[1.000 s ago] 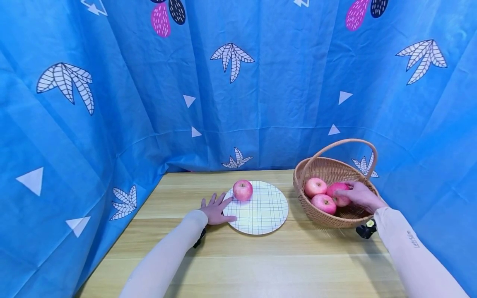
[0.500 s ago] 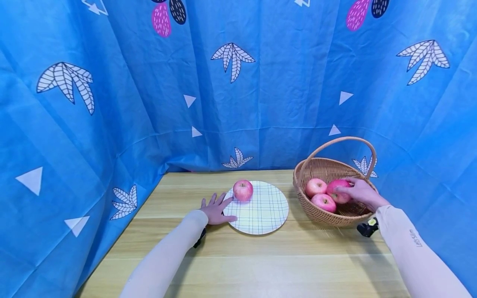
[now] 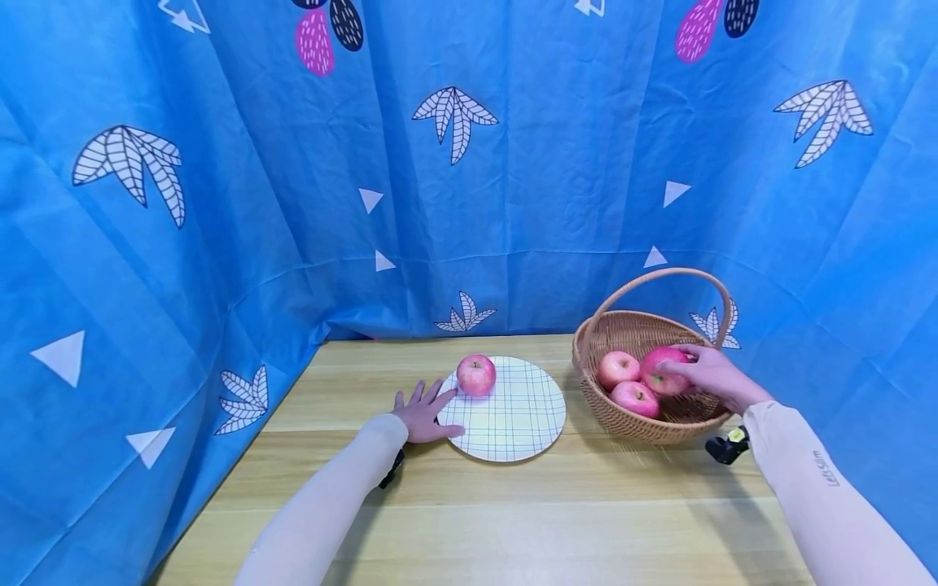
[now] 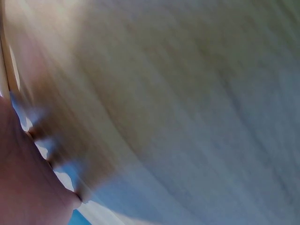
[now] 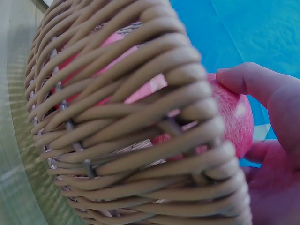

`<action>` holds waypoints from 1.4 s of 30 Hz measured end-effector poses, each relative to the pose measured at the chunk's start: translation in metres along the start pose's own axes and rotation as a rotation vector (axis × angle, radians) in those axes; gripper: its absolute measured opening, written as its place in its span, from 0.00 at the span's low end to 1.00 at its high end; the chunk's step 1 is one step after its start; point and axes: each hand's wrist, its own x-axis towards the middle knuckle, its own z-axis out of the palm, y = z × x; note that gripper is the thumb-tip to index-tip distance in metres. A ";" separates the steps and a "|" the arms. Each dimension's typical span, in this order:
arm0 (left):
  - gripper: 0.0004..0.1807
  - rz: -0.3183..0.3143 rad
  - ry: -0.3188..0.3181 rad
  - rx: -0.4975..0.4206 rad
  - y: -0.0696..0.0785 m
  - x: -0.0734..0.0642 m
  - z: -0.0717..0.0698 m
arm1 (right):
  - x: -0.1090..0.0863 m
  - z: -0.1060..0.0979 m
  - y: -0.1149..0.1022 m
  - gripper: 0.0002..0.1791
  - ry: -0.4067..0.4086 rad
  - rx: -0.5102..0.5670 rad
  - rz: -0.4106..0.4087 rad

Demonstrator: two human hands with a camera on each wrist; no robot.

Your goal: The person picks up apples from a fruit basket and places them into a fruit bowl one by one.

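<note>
My right hand (image 3: 712,376) reaches into the wicker basket (image 3: 623,425) and grips a red apple (image 3: 659,370) with thumb and fingers. Two paler apples lie beside it in the basket, one at the back left (image 3: 618,369) and one in front (image 3: 634,399). In the right wrist view the held apple (image 5: 234,117) shows above the basket's woven rim (image 5: 187,108), thumb on top. My left hand (image 3: 422,415) spreads its fingers at the left edge of a white checked plate (image 3: 516,423). On that plate, near the fingertips, sits one apple (image 3: 476,375).
Everything stands on a light wooden table (image 3: 469,529). The basket's tall arched handle (image 3: 663,273) rises over its opening. Behind and on both sides hangs a blue curtain (image 3: 550,203) with leaf and triangle prints.
My right hand has risen slightly with the red apple, which sits a little higher in the basket. The left hand and the plate have stayed in place.
</note>
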 end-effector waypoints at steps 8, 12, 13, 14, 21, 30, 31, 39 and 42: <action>0.60 0.018 0.003 -0.013 -0.002 0.000 0.000 | -0.002 0.001 -0.011 0.47 -0.020 0.040 -0.027; 0.61 0.022 0.009 -0.012 -0.001 -0.003 -0.001 | -0.005 0.002 -0.018 0.47 -0.011 0.004 -0.054; 0.61 0.022 0.005 -0.009 -0.001 -0.003 -0.001 | -0.005 0.002 -0.019 0.47 -0.012 0.004 -0.056; 0.61 0.024 0.007 -0.011 0.000 -0.004 -0.002 | -0.006 0.002 -0.021 0.47 -0.008 0.001 -0.058; 0.61 0.038 0.016 -0.011 0.000 -0.006 -0.002 | -0.011 0.003 -0.031 0.46 -0.011 0.019 -0.059; 0.60 0.016 0.018 -0.023 -0.001 -0.002 0.000 | -0.015 0.007 -0.046 0.45 -0.036 0.076 -0.064; 0.60 0.016 0.019 -0.025 -0.001 -0.002 0.001 | -0.016 0.008 -0.048 0.45 -0.037 0.078 -0.067; 0.60 0.017 0.021 -0.025 -0.002 0.000 0.001 | -0.020 0.010 -0.059 0.41 -0.044 0.086 -0.097; 0.60 0.014 0.015 -0.026 -0.002 0.000 0.001 | -0.022 0.011 -0.064 0.38 -0.046 0.089 -0.114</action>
